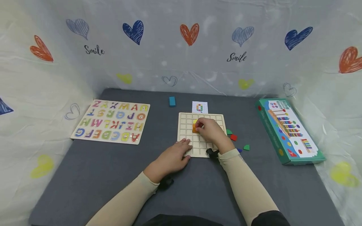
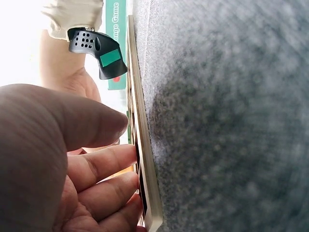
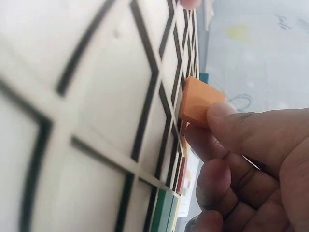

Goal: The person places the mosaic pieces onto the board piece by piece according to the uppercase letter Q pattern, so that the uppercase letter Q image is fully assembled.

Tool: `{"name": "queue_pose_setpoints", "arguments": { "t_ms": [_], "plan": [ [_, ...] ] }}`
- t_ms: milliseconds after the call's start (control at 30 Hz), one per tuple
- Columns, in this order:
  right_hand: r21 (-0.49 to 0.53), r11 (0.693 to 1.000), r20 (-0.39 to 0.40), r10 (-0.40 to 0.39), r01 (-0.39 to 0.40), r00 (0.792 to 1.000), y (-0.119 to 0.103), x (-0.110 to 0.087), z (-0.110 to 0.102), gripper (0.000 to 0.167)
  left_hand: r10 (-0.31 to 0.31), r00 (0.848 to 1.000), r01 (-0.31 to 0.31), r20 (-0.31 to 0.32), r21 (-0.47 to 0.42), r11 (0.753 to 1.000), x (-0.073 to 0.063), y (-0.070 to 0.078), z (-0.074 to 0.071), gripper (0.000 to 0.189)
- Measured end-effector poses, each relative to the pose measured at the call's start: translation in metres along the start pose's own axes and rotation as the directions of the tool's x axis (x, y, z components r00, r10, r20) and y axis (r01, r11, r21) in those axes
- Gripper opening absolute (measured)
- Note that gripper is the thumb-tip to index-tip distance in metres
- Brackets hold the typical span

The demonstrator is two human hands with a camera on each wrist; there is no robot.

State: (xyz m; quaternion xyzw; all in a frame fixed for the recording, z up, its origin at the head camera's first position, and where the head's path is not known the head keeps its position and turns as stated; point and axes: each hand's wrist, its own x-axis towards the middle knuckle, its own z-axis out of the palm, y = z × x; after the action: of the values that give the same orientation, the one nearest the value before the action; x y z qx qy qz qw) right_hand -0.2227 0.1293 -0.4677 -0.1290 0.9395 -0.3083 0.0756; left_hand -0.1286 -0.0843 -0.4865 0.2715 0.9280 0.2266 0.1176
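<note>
My right hand (image 1: 211, 130) pinches an orange square tile (image 3: 198, 99) between thumb and fingers, over the wooden grid board (image 1: 185, 134). The tile stands tilted, its edge right at the board's grid in the right wrist view. Behind it on the board lie a red piece (image 3: 181, 175) and a green piece (image 3: 161, 210); other pieces are partly hidden by the hand. A yellow piece (image 1: 195, 121) shows in the head view. My left hand (image 1: 172, 157) rests with fingers extended on the board's near left edge. A pattern card (image 1: 199, 107) lies behind the board.
Green (image 1: 246, 147), red (image 1: 233, 137) and blue (image 1: 239, 150) loose pieces lie right of the board. A blue block (image 1: 172, 101) lies behind it. An alphabet puzzle board (image 1: 111, 121) is at left, a green game box (image 1: 291, 131) at right.
</note>
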Motion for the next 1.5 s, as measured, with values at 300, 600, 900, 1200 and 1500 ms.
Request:
{"name": "queue_pose_setpoints", "arguments": {
  "t_ms": [300,600,900,1200,1500],
  "plan": [
    [0.013,1.0,0.015,0.018,-0.018,1.0,0.0036,-0.0071,0.0071,0.004,0.015,1.0,-0.015,-0.005,0.017,1.0,-0.0021,-0.0015,0.0083,0.048],
    [0.005,0.999,0.023,-0.037,0.037,0.999,-0.0002,-0.0039,0.0036,0.005,0.01,1.0,-0.01,-0.021,0.021,1.0,-0.001,-0.0005,0.0032,0.048],
    [-0.024,0.999,-0.001,-0.046,0.046,0.999,-0.0004,-0.0029,0.0075,0.004,0.02,1.0,-0.02,-0.023,0.024,1.0,-0.0022,0.0003,0.0016,0.048],
    [-0.067,0.997,-0.016,-0.023,0.022,1.0,-0.0008,-0.0029,0.0099,0.008,0.019,1.0,-0.019,-0.017,0.026,0.999,-0.0016,0.0009,0.0011,0.048],
    [-0.119,0.993,-0.01,0.014,-0.015,1.0,-0.004,-0.0042,0.0064,0.009,0.014,1.0,-0.013,-0.026,0.041,0.999,-0.0006,0.0003,-0.0001,0.049]
  ]
}}
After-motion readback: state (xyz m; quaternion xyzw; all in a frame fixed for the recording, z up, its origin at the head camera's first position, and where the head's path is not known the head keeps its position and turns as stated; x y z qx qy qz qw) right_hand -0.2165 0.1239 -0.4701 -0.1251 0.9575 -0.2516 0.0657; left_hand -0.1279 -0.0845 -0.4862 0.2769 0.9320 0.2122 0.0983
